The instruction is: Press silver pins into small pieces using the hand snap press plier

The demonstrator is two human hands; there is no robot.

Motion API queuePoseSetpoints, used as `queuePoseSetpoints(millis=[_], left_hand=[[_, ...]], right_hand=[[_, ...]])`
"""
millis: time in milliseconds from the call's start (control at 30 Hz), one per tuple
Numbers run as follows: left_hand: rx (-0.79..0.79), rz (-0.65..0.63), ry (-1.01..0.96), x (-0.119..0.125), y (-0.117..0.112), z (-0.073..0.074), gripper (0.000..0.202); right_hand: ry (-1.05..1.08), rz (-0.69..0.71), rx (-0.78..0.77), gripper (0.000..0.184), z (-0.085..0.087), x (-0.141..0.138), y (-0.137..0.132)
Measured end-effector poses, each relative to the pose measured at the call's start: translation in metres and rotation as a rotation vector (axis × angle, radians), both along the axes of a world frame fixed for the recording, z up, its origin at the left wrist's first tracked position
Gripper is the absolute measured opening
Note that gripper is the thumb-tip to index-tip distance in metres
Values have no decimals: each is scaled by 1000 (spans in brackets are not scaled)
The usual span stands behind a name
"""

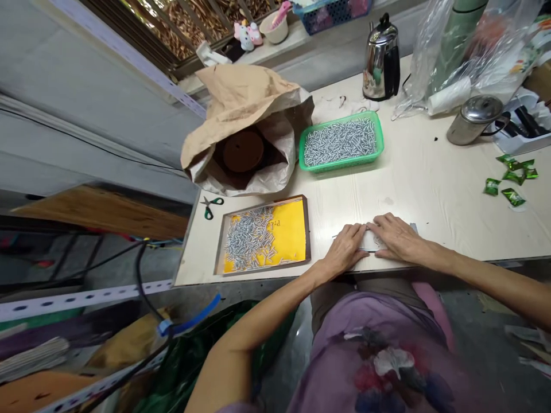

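Observation:
My left hand (344, 246) and my right hand (398, 236) lie side by side near the table's front edge, fingers pressed down on a small clear plastic bag (370, 244) that seems to hold a few screws. The fingers of both hands are stretched fairly flat over it. Left of my hands sits a shallow tray with a yellow bottom (293, 229), holding a heap of small silver screws (249, 238). Farther back a green plastic basket (342, 165) is full of the same screws.
A brown paper sack (241, 103) stands open at the back left, green-handled scissors (210, 205) beside it. A steel kettle (381, 57), a lidded steel mug (476, 117), plastic bags (469, 46) and green candy wrappers (512, 178) occupy the right and back of the pale table (430, 183).

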State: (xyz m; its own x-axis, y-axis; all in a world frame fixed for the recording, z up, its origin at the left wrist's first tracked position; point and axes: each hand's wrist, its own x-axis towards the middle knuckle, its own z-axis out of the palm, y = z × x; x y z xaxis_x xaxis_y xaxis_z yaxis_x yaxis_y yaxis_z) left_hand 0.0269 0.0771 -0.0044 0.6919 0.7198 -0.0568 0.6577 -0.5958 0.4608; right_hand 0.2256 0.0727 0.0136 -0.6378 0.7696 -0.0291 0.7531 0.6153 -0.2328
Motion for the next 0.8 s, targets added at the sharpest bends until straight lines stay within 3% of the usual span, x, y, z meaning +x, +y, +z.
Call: queuePoseSetpoints(millis=[133, 300, 467, 567, 700, 800], left_hand=[[-30, 21, 52, 1, 11, 3, 47], [-14, 44, 72, 6, 10, 1, 25], [31, 70, 119, 9, 6, -6, 18], [58, 77, 72, 7, 4, -11, 22], [189, 123, -38, 6, -14, -21, 37], [237, 85, -95, 11, -36, -29, 41]], right_hand=[[-69, -71, 30, 36, 3, -1, 1], [-51, -52, 93, 7, -5, -6, -1], [-5, -107, 125, 19, -16, -10, -6], [4, -107, 98, 7, -12, -3, 2], [45, 17, 23, 38, -2, 14, 21], [64, 22, 36, 22, -3, 20, 35]])
